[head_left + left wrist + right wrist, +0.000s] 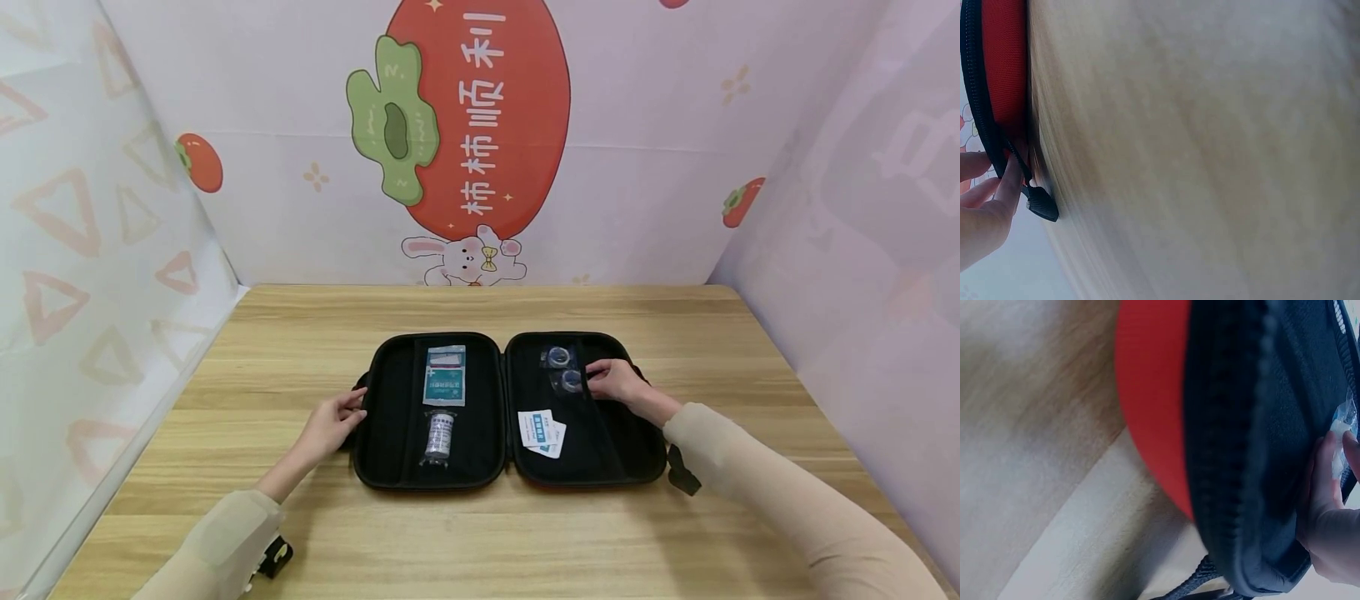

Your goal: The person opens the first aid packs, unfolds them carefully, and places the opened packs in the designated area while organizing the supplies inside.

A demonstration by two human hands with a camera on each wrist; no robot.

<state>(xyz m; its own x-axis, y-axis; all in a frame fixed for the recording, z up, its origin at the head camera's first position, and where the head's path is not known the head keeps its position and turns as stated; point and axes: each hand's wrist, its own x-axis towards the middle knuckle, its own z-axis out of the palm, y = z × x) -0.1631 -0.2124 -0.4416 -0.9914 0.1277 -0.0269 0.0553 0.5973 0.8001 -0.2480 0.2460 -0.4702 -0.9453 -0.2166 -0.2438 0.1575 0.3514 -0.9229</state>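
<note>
A black-lined first-aid case (pixel 381 450) lies unfolded on the table, its outer shell red in both wrist views. My left hand (pixel 335 421) holds the zippered left rim, fingers curled at its edge beside a dark tab (pixel 1042 204). My right hand (pixel 618 383) reaches into the right half at the pocket's edge. Its fingers pinch the end of a clear-wrapped tape roll (pixel 572 382); in the right wrist view the clear wrapper (pixel 1342 425) shows between thumb and fingers. Another wrapped tape roll (pixel 558 357) sits just above it.
In the left half are a teal-and-white packet (pixel 446 377) and a wrapped bandage roll (pixel 439 437). White-and-blue sachets (pixel 537 428) overlap in the right half, near the hinge. Wooden table (pixel 480 542) surrounds the case, with printed cloth walls behind and at both sides.
</note>
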